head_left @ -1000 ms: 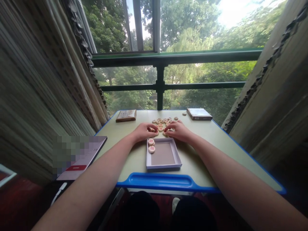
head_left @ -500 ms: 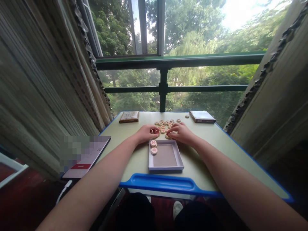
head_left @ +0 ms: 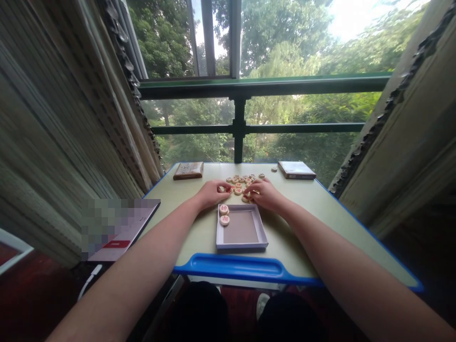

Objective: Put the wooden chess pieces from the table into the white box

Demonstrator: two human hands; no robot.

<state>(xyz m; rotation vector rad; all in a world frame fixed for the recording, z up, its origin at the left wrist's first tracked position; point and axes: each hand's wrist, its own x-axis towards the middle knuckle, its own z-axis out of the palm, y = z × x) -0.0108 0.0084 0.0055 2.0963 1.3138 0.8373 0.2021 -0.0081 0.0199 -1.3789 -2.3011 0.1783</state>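
Observation:
A loose group of round wooden Chinese chess pieces (head_left: 238, 191) lies on the table, some with red characters. My left hand (head_left: 213, 194) is at the group's left side, its thumb and fingers curled around a red-marked piece at the near edge. On the right, my right hand (head_left: 264, 194) has bent fingers closed on a piece (head_left: 245, 198) at the near right edge; its palm hides others. Between my forearms is a shallow white box (head_left: 262, 232). A red-marked piece (head_left: 224, 220) lies in its far left corner, beside another red-marked piece (head_left: 223, 209).
A brown case (head_left: 188, 170) lies at the table's far left, a pale flat box (head_left: 297, 170) at the far right, with one piece (head_left: 274, 169) near it. A partly blurred tablet-like device (head_left: 124, 232) sits at left. The blue tray edge (head_left: 235, 270) borders the table.
The view has shifted slightly, so everything sits a little further left and up. My left fingers have drawn slightly to the left of the group; my right hand stays at the near right pieces.

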